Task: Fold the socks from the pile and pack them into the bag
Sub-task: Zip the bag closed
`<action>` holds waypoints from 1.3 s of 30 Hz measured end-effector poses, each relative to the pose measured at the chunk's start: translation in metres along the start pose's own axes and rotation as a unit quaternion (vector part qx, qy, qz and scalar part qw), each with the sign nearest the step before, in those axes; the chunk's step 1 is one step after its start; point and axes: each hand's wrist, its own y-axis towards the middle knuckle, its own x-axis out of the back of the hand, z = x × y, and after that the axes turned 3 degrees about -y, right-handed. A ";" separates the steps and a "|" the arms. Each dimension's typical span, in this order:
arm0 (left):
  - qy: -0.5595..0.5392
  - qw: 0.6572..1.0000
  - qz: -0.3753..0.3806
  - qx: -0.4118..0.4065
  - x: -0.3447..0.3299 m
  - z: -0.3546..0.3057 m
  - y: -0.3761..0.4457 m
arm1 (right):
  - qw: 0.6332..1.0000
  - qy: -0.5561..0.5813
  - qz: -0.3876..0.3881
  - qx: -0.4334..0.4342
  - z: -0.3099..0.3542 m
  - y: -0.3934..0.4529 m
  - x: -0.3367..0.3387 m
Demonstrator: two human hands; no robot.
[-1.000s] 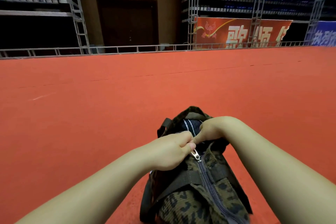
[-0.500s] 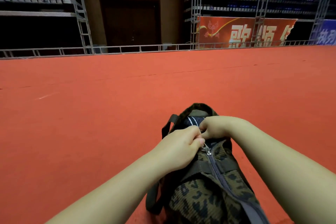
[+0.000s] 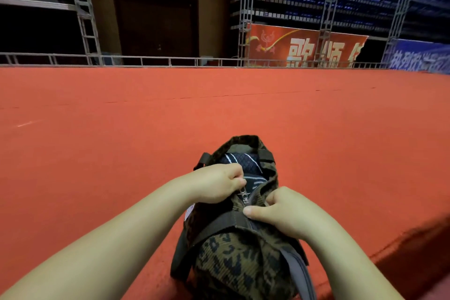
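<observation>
Now, from the head camera, a leopard-print bag (image 3: 243,263) lies on the red floor (image 3: 97,141), its far end unzipped over dark striped socks (image 3: 243,162). Left hand (image 3: 218,184): grip pinched together on the zipper pull (image 3: 244,196). Right hand (image 3: 282,213): grip clamped on the bag's fabric beside the zipper.

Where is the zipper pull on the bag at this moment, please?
In the head view, the zipper pull sits on top of the leopard-print bag, low and centre, pinched by the left hand, just beyond the right hand gripping the bag.
</observation>
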 end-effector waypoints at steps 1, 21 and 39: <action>0.002 1.000 -0.006 0.000 0.000 -0.001 -0.001 | 0.999 0.032 0.007 0.018 -0.004 0.002 -0.003; 0.088 0.987 0.131 0.040 0.059 -0.016 0.049 | 0.976 0.201 0.081 -0.008 -0.001 0.034 0.018; 0.156 0.981 0.114 -0.029 0.081 -0.021 0.067 | 0.848 0.513 0.112 0.067 -0.017 0.036 0.026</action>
